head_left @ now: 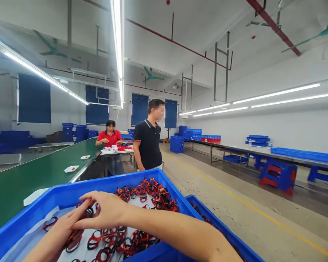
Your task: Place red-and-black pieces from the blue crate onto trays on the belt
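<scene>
Bare hands meet above a blue plastic tray [98, 185] heaped with red-and-black rubber bands [133, 240]. The left hand's [61, 229] fingers [78, 218] close on a band; the right hand's [105, 211] fingers [91, 200] reach across it, their grip unclear. Beyond, a person in a black polo shirt [147, 145] stands near a green conveyor [30, 185]; a person in a red shirt [109, 138] waits at a desk [117, 152].
</scene>
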`<state>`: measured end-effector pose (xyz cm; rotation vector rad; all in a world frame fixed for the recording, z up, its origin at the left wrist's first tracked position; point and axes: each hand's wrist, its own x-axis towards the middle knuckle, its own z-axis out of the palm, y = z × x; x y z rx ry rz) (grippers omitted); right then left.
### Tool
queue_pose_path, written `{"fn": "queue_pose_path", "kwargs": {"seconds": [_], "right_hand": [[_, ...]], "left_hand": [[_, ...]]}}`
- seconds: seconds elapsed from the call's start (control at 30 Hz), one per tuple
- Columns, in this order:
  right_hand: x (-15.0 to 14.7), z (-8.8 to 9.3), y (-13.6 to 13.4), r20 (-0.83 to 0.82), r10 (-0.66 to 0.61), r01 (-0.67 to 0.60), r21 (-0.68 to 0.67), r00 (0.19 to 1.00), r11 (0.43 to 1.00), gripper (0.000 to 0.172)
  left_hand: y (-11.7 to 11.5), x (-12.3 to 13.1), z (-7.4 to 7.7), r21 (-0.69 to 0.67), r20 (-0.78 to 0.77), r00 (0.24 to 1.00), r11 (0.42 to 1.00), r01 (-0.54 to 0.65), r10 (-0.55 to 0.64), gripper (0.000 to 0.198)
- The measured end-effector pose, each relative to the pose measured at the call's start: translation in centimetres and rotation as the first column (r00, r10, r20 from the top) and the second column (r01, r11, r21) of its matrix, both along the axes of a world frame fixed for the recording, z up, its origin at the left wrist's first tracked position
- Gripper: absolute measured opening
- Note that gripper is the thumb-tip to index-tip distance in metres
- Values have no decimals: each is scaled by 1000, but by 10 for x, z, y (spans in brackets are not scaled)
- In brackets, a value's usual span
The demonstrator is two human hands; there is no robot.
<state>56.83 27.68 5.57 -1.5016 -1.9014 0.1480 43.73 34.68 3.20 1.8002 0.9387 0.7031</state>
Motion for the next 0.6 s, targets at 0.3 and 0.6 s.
{"fn": "queue_pose_path", "kwargs": {"seconds": [0.3, 0.6], "right_hand": [[-14, -31, 22, -363, 12, -25, -29, 932, 999, 17], [-52, -26, -5, -486, 129, -207, -110, 865, 972, 15]], "left_hand": [[2, -37, -15, -204, 199, 980, 978, 52, -11, 63], [-54, -94, -21, -51, 448, 894, 998, 36, -9, 27]]}}
